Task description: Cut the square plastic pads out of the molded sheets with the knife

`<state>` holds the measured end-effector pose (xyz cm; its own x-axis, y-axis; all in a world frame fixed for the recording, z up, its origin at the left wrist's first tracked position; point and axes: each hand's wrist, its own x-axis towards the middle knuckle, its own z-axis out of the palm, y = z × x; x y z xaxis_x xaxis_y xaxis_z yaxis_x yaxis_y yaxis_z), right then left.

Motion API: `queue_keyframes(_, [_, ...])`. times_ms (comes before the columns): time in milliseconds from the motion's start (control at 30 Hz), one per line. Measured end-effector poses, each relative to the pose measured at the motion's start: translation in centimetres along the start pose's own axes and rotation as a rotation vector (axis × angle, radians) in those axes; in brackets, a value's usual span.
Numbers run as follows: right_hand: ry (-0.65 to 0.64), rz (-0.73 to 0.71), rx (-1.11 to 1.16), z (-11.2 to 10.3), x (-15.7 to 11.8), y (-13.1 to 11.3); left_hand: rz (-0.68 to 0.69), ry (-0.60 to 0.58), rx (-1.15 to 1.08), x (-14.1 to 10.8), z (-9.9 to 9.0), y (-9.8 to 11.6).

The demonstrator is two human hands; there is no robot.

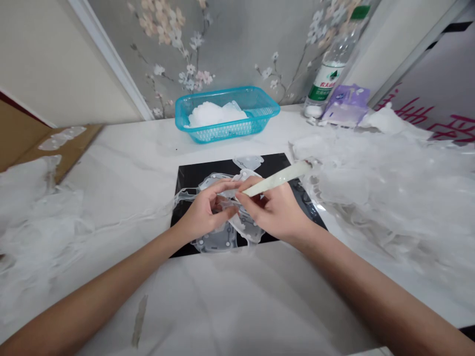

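Over a black mat [230, 161], my left hand [202, 210] pinches the edge of a thin translucent molded piece [245, 220] with outlined shapes and small round dots. My right hand [276, 210] is closed around a pale green, flat-handled tool [280, 178], its working tip down between the two hands and hidden by the fingers. Under and around my hands lie more translucent pieces [217, 240], and one separate piece [248, 162] rests at the mat's far edge. A clear strip [148, 212] trails off to the left of my left hand.
A blue plastic basket [256, 123] with white pieces stands behind the mat. Heaps of translucent sheets lie at right [389, 198] and left [37, 222]. A green-capped water bottle [326, 79] and a purple packet [347, 104] stand at the back right; cardboard [79, 148] lies at left.
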<state>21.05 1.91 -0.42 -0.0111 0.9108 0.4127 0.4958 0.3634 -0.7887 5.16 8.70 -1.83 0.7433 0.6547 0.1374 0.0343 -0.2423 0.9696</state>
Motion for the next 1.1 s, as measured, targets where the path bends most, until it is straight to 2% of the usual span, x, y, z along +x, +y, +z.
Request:
queue_keyframes(233, [-0.003, -0.005, -0.16, 0.3, -0.2, -0.2, -0.019, 0.045, -0.019, 0.2, 0.2, 0.3])
queue_keyframes(500, [0.085, 0.082, -0.041, -0.7, 0.2, -1.1, -0.06, 0.02, -0.012, -0.1, 0.2, 0.6])
queue_keyframes(733, [-0.018, 0.004, -0.097, 0.1, -0.1, -0.2, -0.017, 0.021, -0.011, 0.0, 0.2, 0.4])
queue_keyframes(900, [-0.086, -0.006, -0.245, -0.1, 0.0, 0.2, -0.102, 0.023, -0.048, -0.1, 0.1, 0.7])
queue_keyframes(1000, [0.03, -0.034, -0.132, -0.5, -0.1, -0.2, -0.107, 0.006, -0.076, -0.1, 0.0, 0.9])
queue_keyframes(1100, [0.3, -0.043, -0.006, -0.8, -0.2, -0.9, -0.084, 0.016, -0.153, -0.1, -0.1, 0.7])
